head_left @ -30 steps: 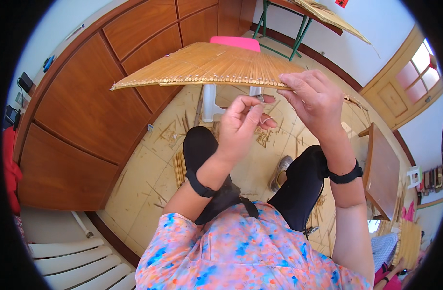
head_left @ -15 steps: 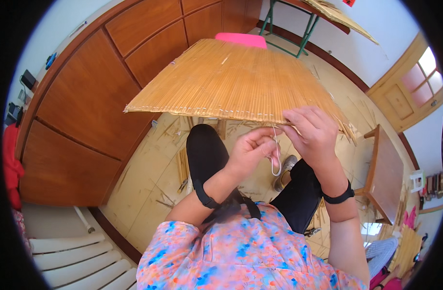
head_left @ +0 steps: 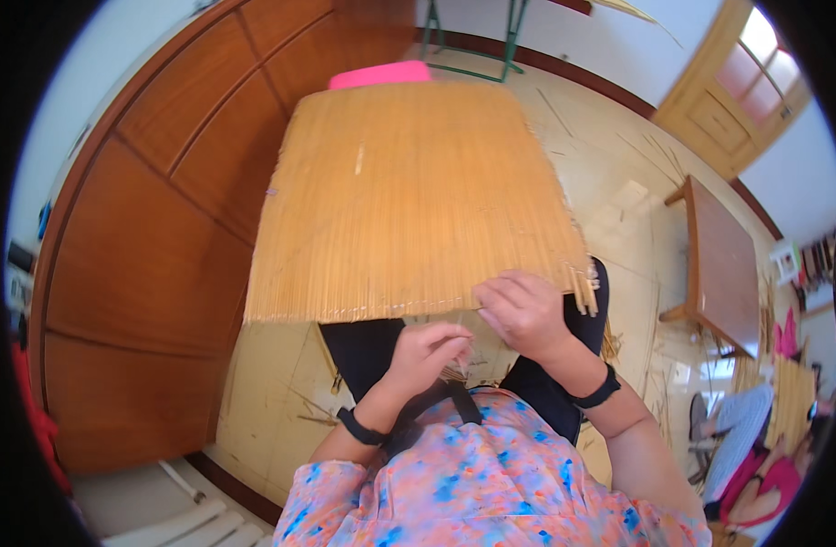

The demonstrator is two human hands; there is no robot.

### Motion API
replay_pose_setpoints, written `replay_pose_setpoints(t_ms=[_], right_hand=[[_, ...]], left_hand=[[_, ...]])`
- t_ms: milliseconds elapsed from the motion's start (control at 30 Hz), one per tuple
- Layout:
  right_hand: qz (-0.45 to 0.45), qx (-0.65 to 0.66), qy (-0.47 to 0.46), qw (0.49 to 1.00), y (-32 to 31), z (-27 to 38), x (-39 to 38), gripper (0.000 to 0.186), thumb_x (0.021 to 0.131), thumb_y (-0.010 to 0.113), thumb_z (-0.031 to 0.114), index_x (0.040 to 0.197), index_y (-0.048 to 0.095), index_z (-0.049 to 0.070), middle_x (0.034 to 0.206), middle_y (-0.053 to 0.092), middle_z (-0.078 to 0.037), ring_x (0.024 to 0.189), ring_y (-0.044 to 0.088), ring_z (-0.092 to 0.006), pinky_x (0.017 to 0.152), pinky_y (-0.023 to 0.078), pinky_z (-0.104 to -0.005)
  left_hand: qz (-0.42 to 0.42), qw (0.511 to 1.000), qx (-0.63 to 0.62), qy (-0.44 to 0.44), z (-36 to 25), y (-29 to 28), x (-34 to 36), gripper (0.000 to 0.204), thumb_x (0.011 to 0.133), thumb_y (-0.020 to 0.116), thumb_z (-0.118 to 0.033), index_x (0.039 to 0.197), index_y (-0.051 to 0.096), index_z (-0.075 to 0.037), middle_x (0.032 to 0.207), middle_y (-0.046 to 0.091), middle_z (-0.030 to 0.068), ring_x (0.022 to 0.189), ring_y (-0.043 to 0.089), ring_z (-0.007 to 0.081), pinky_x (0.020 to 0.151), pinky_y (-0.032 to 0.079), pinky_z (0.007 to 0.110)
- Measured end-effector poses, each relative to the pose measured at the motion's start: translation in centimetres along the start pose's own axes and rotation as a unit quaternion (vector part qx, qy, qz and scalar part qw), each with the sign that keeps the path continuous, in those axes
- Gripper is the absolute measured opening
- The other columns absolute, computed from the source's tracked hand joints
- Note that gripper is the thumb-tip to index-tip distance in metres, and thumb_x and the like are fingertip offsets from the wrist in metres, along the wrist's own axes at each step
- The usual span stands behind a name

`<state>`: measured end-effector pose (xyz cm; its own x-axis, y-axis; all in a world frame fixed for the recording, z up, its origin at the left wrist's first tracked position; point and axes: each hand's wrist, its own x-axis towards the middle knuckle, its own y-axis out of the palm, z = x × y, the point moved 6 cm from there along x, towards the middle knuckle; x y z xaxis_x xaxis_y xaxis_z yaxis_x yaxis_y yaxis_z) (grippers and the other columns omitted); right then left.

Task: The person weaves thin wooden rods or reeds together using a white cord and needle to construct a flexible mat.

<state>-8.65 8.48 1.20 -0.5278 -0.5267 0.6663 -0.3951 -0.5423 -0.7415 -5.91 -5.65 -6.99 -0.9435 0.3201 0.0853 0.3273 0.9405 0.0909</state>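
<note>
Head view. A flat rectangular mat of thin straw-coloured reed strips [head_left: 409, 196] fills the centre of the frame, over the person's lap. The right hand [head_left: 524, 313] grips its lower right edge, fingers curled over the strips. The left hand [head_left: 427, 351], just below the mat's lower edge, pinches a thin reed strip [head_left: 456, 369]. A brown wooden desk [head_left: 723, 264] stands at right.
</note>
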Motion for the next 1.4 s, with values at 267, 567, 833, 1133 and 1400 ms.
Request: replay_pose_setpoints(t_ms=[267,567,833,1133,1400], right_hand=[[0.018,0.014,0.015,1.000,2.0,-0.1,-3.0,0.026,0.069,0.059,0.014,0.094,0.063,0.007,0.088,0.060,-0.004,0.083,0.059,-0.0210,0.065,0.047,-0.0318],[0.058,0.032,0.022,0.998,3.5,0.0,-4.2,0.036,0.071,0.063,0.022,0.106,0.065,0.014,0.099,0.059,0.000,0.090,0.057,-0.0177,0.073,0.042,-0.0321],[0.084,0.028,-0.019,0.996,3.4,-0.4,-3.9,0.039,0.071,0.059,0.021,0.109,0.066,0.016,0.103,0.060,0.002,0.089,0.056,-0.0177,0.073,0.043,-0.0329],[0.136,0.049,-0.042,0.989,3.3,-0.4,-2.8,0.033,0.073,0.061,0.020,0.104,0.064,0.012,0.104,0.059,0.002,0.089,0.055,-0.0165,0.072,0.042,-0.0318],[0.130,0.041,-0.023,0.990,2.8,-0.1,-2.8,0.034,0.071,0.062,0.020,0.103,0.065,0.010,0.104,0.060,0.003,0.088,0.055,-0.0160,0.071,0.042,-0.0314]], left_hand=[[-0.134,0.923,0.301,0.200,0.0,0.3,-1.5,0.013,0.075,0.068,0.005,0.086,0.068,-0.002,0.089,0.061,0.0115,0.066,0.060,0.0190,0.060,0.049,0.026],[0.030,0.942,0.249,0.222,2.4,1.1,-0.1,0.014,0.076,0.066,0.004,0.090,0.063,-0.001,0.097,0.063,0.0133,0.081,0.066,0.0277,0.069,0.054,0.032],[0.019,0.940,0.271,0.206,3.4,1.1,-0.3,0.013,0.076,0.067,-0.001,0.088,0.062,-0.002,0.095,0.063,0.0126,0.078,0.065,0.0283,0.065,0.054,0.032],[-0.013,0.932,0.290,0.217,4.4,0.8,-0.6,0.015,0.076,0.067,-0.001,0.090,0.063,-0.003,0.095,0.064,0.0123,0.075,0.065,0.0278,0.063,0.054,0.033],[-0.030,0.937,0.273,0.214,4.8,0.7,-0.5,0.012,0.078,0.066,-0.003,0.090,0.063,-0.003,0.085,0.063,0.0123,0.070,0.063,0.0290,0.059,0.051,0.035]])
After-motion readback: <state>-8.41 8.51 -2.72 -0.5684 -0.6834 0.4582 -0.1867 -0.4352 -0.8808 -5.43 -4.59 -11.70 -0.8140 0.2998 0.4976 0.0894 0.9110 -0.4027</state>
